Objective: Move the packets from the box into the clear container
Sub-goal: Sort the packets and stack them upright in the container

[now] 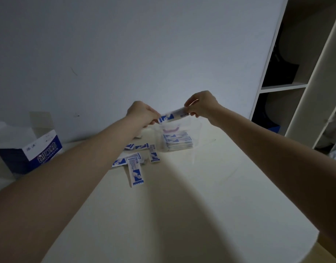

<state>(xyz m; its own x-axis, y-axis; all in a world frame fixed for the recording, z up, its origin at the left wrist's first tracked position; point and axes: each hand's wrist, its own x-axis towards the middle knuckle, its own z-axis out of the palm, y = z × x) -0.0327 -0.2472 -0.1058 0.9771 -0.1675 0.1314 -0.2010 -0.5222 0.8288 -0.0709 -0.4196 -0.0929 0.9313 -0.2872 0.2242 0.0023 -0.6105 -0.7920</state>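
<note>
Both hands, left hand and right hand, pinch one packet by its ends above the clear container; it looks light, thin and bendable.

left hand and right hand pinching one packet above clear container, loose packets on table, box at left

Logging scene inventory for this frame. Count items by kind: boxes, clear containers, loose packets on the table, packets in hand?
Box: 1
Clear container: 1, with a stack of packets inside, too stacked to count
Loose packets on the table: about 6, some overlap
Held packet: 1, gripped by left hand and right hand
Total: about 9, not counting the stack
</note>
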